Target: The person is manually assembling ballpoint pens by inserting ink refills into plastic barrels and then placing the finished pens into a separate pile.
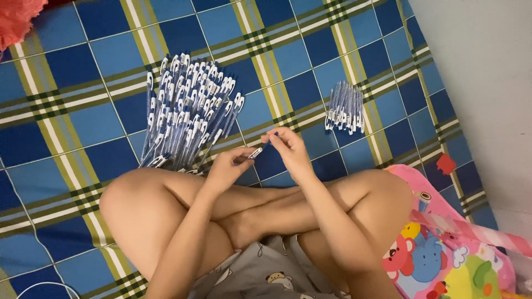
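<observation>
I sit cross-legged on a blue, green and white plaid mat [83, 138]. My left hand [228, 166] and my right hand [288, 149] meet above my knees, together gripping one blue and white pen [258, 151]. The left hand holds the clip end, the right hand pinches the other end. A large fanned heap of the same pens [188, 111] lies just beyond my left hand. A smaller neat bundle of pens [344, 108] lies beyond and right of my right hand.
A pink cartoon-print cloth [443, 249] lies by my right knee. A small red scrap [445, 164] rests near the mat's right edge, where grey floor [482, 83] begins. A red fabric [19, 19] sits at the top left corner.
</observation>
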